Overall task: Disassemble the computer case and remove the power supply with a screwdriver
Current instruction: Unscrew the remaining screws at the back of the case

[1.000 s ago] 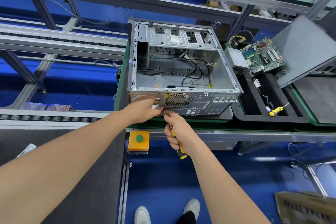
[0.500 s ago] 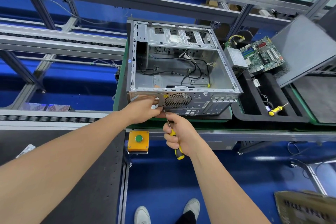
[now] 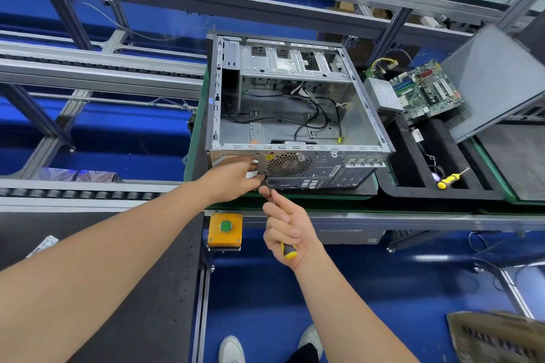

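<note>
An open silver computer case point(image 3: 295, 147) lies on its side on a green mat, with loose black cables inside. Its rear panel faces me, with a round fan grille point(image 3: 289, 163) and a yellow warning sticker. My left hand point(image 3: 236, 177) presses its fingertips on that panel, left of the grille. My right hand point(image 3: 289, 230) grips a yellow-and-black screwdriver point(image 3: 287, 251). The tip of its thin shaft meets the panel just below my left fingertips. A grey metal box with yellow wires point(image 3: 383, 96) lies outside the case on the right.
A green motherboard point(image 3: 424, 91) and a grey side panel point(image 3: 495, 79) sit right of the case. A black foam tray point(image 3: 413, 174) holds a second yellow screwdriver point(image 3: 448, 181). An orange box with a green button point(image 3: 225, 230) hangs below the bench edge. Roller conveyor point(image 3: 88, 191) runs left.
My right hand has slid slightly down and twisted round the screwdriver handle, showing more of the shaft. My left hand has stayed on the rear panel.
</note>
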Demonstrator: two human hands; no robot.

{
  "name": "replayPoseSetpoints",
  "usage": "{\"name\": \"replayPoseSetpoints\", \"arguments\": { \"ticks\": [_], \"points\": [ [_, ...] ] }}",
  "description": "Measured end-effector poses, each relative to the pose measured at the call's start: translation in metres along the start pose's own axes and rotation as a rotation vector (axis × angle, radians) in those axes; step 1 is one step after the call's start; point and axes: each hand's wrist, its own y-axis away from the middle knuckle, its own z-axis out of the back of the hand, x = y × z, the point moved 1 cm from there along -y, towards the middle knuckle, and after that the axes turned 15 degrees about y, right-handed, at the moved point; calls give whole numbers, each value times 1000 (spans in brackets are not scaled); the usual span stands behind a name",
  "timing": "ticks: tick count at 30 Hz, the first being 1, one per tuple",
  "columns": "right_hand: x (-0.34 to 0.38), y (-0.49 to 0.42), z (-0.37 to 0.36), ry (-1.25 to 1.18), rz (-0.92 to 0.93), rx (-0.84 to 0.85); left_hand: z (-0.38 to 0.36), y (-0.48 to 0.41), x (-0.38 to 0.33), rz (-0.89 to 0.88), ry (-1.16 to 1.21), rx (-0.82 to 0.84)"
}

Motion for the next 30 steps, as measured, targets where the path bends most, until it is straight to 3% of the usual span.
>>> {"name": "replayPoseSetpoints", "arguments": {
  "ticks": [3, 5, 8, 9, 11, 14, 18, 19, 22, 24, 27, 29, 30],
  "points": [
    [5, 1, -9, 356, 32, -257, 0, 0, 0, -1, -54, 2],
    [8, 1, -16, 842, 106, -521, 0, 0, 0, 9, -68, 5],
    [5, 1, -28, 1802, 273, -917, -1, 0, 0, 5, -51, 16],
    [1, -1, -29, 2029, 281, -1017, -1, 0, 0, 5, -48, 16],
    [-6, -1, -28, 2199, 335, -1140, -1, 0, 0, 1, -49, 14],
    [1, -2, -20, 1993, 406, -1026, -1, 0, 0, -3, -48, 10],
    [20, 3, -20, 1106, 73, -712, -1, 1, 1, -3, -47, -4],
    [23, 7, -18, 977, 33, -602, -1, 1, 1, -1, -53, -2],
    [26, 15, -10, 765, 13, -338, 0, 1, 2, 5, -75, 6],
    [24, 18, -5, 649, -19, -253, 0, 1, 2, 5, -73, 9],
    [17, 17, 3, 280, -42, -90, 0, 2, 0, 16, -64, 27],
    [14, 15, 4, 123, -16, -58, 0, 2, 1, 40, -77, 34],
    [12, 14, 4, 160, 6, -88, 0, 1, 1, 51, -88, 35]
  ]
}}
